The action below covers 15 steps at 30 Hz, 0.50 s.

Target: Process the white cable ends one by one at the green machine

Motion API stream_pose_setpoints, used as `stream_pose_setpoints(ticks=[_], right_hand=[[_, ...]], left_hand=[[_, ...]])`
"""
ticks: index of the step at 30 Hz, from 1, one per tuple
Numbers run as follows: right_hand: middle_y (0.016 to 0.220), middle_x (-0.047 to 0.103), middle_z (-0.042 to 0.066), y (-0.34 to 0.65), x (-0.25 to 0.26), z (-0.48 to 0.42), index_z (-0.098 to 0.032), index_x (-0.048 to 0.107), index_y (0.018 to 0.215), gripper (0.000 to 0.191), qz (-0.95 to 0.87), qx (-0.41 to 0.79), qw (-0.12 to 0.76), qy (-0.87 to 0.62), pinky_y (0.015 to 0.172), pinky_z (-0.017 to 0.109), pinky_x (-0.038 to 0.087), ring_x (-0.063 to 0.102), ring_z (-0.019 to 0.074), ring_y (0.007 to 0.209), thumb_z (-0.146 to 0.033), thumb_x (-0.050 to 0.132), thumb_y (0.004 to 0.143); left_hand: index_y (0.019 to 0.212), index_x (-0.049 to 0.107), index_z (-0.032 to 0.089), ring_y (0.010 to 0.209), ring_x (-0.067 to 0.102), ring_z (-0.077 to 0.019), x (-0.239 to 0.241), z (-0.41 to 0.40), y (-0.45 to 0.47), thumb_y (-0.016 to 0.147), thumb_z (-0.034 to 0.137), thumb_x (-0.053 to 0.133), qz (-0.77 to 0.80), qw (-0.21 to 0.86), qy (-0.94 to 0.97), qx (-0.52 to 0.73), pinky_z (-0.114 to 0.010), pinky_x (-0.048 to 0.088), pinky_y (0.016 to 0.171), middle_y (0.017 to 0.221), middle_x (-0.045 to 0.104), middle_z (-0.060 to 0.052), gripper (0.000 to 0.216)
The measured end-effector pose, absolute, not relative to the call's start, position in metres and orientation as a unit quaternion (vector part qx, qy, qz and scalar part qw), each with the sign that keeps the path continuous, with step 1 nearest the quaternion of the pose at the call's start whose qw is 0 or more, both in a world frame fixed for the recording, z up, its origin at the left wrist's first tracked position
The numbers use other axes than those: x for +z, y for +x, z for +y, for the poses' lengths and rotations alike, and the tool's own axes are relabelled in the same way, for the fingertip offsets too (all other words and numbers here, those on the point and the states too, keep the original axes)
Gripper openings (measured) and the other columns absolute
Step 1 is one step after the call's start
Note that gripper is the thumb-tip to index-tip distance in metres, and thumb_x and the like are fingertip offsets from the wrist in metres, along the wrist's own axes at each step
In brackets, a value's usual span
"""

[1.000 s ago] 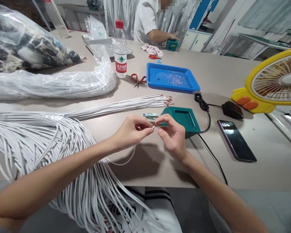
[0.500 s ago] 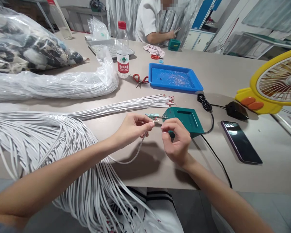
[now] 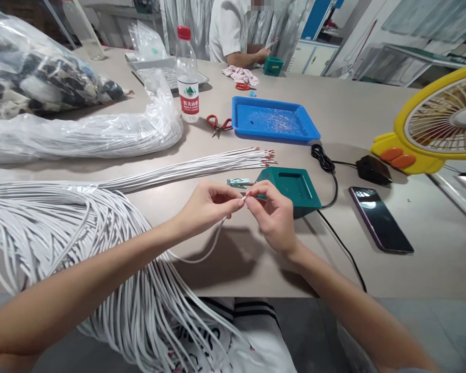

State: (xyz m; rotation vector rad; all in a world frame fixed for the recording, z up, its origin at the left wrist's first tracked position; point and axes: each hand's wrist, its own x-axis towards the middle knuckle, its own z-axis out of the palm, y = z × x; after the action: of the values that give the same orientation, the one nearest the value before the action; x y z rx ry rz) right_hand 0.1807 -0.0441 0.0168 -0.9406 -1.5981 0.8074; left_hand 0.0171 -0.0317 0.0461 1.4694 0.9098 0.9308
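Observation:
My left hand [image 3: 212, 204] pinches a white cable [image 3: 216, 239] close to its end, and the cable's slack loops down toward the table. Right against those fingertips, my right hand [image 3: 274, 215] has thumb and forefinger pinched on the cable's tip, where a bit of red shows. Behind my right hand stands a green box-shaped device [image 3: 300, 192], with a small pale-green clip-like piece [image 3: 237, 182] at its left side. Under my left forearm, a large heap of white cables [image 3: 135, 259] spills over the table edge onto my lap.
A bundle of white cables [image 3: 202, 165] with reddish ends lies behind my hands. Beyond are red-handled scissors [image 3: 217, 126], a blue tray [image 3: 275, 133] with scraps and a bottle [image 3: 188, 98]. A phone [image 3: 380, 220] and yellow fan [image 3: 407, 129] stand right. A person [image 3: 229, 36] sits opposite.
My right hand has moved left to meet my left hand, and its fingers now pinch the cable's tip. The view has shifted slightly. The person opposite has lowered a hand.

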Motion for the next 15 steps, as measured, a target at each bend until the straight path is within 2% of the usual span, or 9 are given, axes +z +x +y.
stream_pose_setpoints(ticks=[5, 11, 15], right_hand=[[0.081, 0.055, 0.002, 0.1805, 0.0158, -0.0463, -0.021, 0.057, 0.079, 0.008, -0.679, 0.318, 0.523, -0.405, 0.061, 0.025, 0.05, 0.056, 0.0147, 0.078, -0.022, 0.056, 0.086], [0.076, 0.051, 0.002, 0.1824, 0.0131, -0.0457, -0.02, 0.054, 0.071, 0.012, -0.682, 0.278, 0.529, -0.421, 0.057, 0.026, 0.048, 0.052, 0.0151, 0.074, -0.019, 0.056, 0.083], [0.085, 0.055, 0.004, 0.1818, 0.0133, -0.0436, -0.02, 0.061, 0.082, 0.012, -0.651, 0.322, 0.543, -0.421, 0.06, 0.028, 0.052, 0.054, 0.015, 0.076, -0.027, 0.053, 0.087]], left_hand=[[0.069, 0.069, 0.009, 0.053, 0.05, -0.0092, 0.0433, -0.03, 0.0163, 0.073, 0.03, 0.07, 0.371, 0.585, 0.611, 0.384, -0.022, 0.04, 0.05, 0.057, 0.056, -0.001, 0.021], [0.07, 0.067, 0.011, 0.049, 0.047, -0.0072, 0.0409, -0.0268, 0.0133, 0.074, 0.033, 0.071, 0.355, 0.644, 0.559, 0.383, -0.021, 0.033, 0.048, 0.054, 0.056, 0.001, 0.022], [0.073, 0.067, 0.011, 0.05, 0.048, -0.0075, 0.0386, -0.0254, 0.0108, 0.075, 0.031, 0.069, 0.351, 0.655, 0.551, 0.381, -0.021, 0.032, 0.048, 0.055, 0.057, 0.0, 0.02]])
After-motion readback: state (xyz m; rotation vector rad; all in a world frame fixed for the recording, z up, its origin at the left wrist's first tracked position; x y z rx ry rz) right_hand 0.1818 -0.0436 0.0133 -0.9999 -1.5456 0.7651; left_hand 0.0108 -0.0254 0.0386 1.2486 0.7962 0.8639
